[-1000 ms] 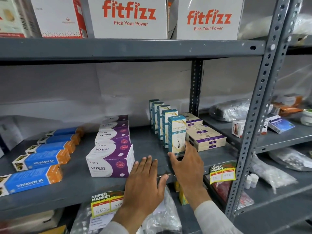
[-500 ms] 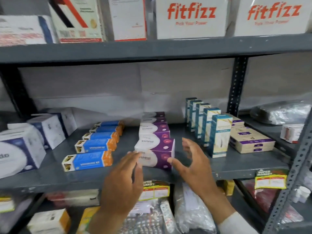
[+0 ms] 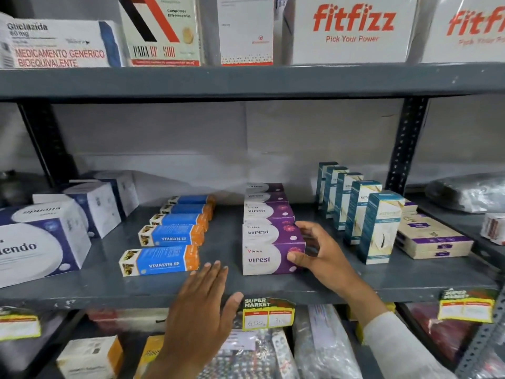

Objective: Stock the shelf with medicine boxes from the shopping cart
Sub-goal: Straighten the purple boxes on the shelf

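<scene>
A row of purple and white Virest boxes (image 3: 269, 258) lies front to back in the middle of the grey shelf (image 3: 382, 285). My right hand (image 3: 325, 258) rests against the right side of the two front boxes, thumb on the front box's lower right corner, fingers spread. My left hand (image 3: 202, 305) hovers flat over the shelf's front edge, left of the Virest row, holding nothing. A row of blue and orange Vivalyn EF boxes (image 3: 161, 261) lies just left of it. The shopping cart is out of view.
Upright teal boxes (image 3: 379, 228) and flat beige boxes (image 3: 434, 239) stand to the right. Large white and navy boxes (image 3: 41, 242) sit at the left. Fitfizz cartons (image 3: 352, 28) fill the shelf above. Price tags (image 3: 267, 313) hang on the front edge, with bagged goods below.
The view has swung left. My right hand left the teal boxes and came onto the right side of the Virest row. My left hand dropped from the front Virest box to the shelf edge.
</scene>
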Motion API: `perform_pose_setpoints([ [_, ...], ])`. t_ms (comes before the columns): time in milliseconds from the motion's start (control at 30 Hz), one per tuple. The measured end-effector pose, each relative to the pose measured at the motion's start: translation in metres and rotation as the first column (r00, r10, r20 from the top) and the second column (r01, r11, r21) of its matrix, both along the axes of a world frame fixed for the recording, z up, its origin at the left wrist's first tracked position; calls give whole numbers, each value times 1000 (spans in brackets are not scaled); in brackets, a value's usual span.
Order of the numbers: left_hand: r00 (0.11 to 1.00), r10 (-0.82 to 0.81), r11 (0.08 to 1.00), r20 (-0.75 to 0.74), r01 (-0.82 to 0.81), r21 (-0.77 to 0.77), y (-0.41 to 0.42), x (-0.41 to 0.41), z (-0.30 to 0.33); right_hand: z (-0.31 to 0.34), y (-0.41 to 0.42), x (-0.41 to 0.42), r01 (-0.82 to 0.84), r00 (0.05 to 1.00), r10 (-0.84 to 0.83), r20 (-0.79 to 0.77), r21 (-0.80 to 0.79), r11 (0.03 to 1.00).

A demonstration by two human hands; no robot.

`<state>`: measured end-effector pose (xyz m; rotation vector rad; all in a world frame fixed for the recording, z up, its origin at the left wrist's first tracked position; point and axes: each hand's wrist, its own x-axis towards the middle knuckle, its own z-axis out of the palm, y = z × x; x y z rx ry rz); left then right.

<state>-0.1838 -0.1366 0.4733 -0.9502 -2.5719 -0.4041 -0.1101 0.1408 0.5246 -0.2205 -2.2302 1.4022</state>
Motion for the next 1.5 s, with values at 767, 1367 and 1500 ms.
perform_pose_setpoints([
  [767,1000,-17,1000,-21,18,2,-4,-2,2,2,-11,3,32,999,-32,1,41,999],
  [1367,998,-61,998,3,61,-10,-8,-1,11,7,-21,6,77,995,-80,66,42,996],
  [1500,988,-156,977,19,152,147,-34,0,27,8,-25,9,107,994,-108,-26,-16,994],
])
